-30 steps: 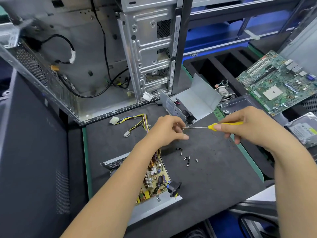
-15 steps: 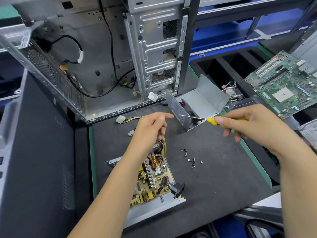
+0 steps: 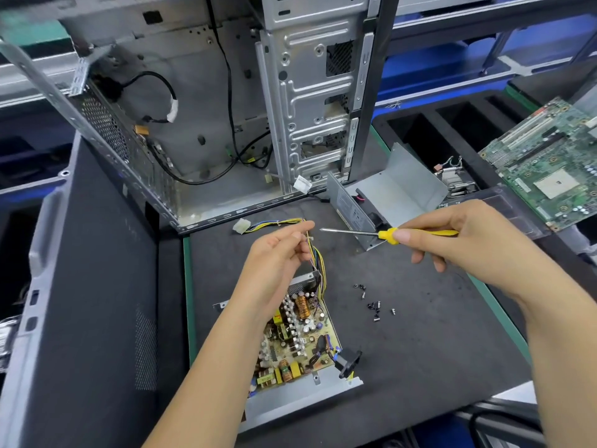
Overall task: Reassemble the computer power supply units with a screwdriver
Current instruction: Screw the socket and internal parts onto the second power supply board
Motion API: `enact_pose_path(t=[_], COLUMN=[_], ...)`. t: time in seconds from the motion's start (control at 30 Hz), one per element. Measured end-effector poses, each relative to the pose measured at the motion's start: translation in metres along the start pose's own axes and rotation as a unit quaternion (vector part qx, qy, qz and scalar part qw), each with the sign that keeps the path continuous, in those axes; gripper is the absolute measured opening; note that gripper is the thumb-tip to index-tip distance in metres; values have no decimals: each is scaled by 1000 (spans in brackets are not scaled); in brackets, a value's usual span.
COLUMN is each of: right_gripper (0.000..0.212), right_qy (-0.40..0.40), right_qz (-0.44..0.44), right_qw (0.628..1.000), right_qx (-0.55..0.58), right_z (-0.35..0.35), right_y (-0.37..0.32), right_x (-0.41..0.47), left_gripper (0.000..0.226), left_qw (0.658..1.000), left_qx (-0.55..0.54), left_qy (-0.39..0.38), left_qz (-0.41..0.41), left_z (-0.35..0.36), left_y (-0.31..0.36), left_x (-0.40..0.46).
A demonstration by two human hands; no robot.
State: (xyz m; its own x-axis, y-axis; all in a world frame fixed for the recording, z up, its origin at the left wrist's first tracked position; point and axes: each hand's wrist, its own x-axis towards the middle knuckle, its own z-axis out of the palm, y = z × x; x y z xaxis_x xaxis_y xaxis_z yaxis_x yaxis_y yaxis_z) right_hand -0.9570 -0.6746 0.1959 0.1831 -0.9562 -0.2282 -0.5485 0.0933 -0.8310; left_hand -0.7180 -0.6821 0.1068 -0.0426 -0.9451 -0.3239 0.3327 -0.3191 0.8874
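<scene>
currently the power supply base is lying uncovered on the mat, circuit board exposed; its cover is sitting apart near the computer case. i am gripping the screwdriver in my right hand, shaft pointing left. my left hand is hovering over the wire bundle, fingers loosely curled; cannot tell whether they are pinching anything. loose screws are waiting unused. judging: cover and screws remaining, early stage

Beyond the hands, an open computer case standing upright, black cables hanging inside. Far right of the right hand, a green motherboard lying tilted. Left of the left hand, a dark side panel on the surface.
</scene>
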Motion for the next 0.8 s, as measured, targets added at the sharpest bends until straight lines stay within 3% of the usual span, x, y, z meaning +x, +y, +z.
enact_pose_path(t=[0.13,0.47,0.8], right_gripper=[35,34,25], right_qy=[4,18,13], right_qz=[-4,-31,-28], right_qw=[1000,999,999], right_qx=[0,7,-13], right_z=[2,1,-3], right_y=[-3,-4,-5], right_x=[0,-2,-4], left_gripper=[23,13,11], left_qw=[1000,991,997], left_qx=[-3,-132,-40], left_qy=[-11,-1,-51], left_qz=[19,-12,45], left_z=[1,13,8], left_y=[1,6,12], left_x=[0,-2,1])
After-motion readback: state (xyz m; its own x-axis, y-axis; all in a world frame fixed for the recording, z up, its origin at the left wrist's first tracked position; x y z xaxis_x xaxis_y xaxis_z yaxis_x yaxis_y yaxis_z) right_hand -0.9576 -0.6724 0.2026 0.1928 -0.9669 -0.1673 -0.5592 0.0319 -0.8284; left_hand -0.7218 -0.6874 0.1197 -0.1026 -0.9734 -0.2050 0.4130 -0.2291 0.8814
